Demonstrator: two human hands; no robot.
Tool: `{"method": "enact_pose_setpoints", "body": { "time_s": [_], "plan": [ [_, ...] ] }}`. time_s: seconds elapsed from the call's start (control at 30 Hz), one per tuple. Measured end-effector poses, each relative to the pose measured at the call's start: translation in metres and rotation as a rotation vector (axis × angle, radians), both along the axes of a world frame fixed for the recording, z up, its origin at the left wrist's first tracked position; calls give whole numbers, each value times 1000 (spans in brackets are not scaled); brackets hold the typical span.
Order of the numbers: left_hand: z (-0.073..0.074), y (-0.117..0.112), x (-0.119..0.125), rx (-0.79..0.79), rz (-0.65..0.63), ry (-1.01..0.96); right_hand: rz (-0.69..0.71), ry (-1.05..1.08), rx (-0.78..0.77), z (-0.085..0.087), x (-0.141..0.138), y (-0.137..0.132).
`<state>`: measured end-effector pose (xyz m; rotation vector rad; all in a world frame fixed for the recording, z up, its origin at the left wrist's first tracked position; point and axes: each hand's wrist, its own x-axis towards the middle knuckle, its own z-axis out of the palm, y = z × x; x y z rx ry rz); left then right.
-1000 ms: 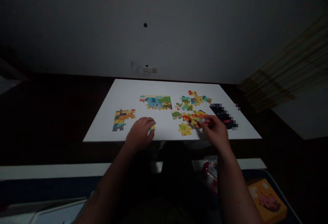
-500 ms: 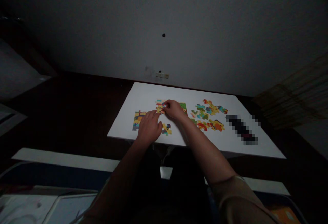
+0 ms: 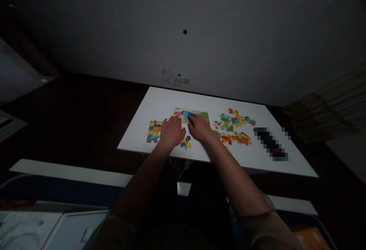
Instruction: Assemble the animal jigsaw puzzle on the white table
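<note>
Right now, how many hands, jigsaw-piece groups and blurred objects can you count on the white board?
Hands: 2
Jigsaw-piece groups, roughly: 5
Blurred dark object: 1
Total: 8

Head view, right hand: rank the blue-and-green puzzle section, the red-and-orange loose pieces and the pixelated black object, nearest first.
From the right hand:
1. Blue-and-green puzzle section: under its fingers, ahead and left.
2. Red-and-orange loose pieces: to its right.
3. Pixelated black object: farthest, off to the right.
</note>
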<state>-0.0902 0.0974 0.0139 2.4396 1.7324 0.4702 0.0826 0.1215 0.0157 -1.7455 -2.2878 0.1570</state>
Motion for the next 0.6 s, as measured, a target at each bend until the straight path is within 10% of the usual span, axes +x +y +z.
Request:
{"method": "enact_pose_setpoints", "body": {
  "time_s": [0.6],
  "plan": [
    [14,0,9,12,4,108,-22,51,-12,-3,1,-1]
  ]
}}
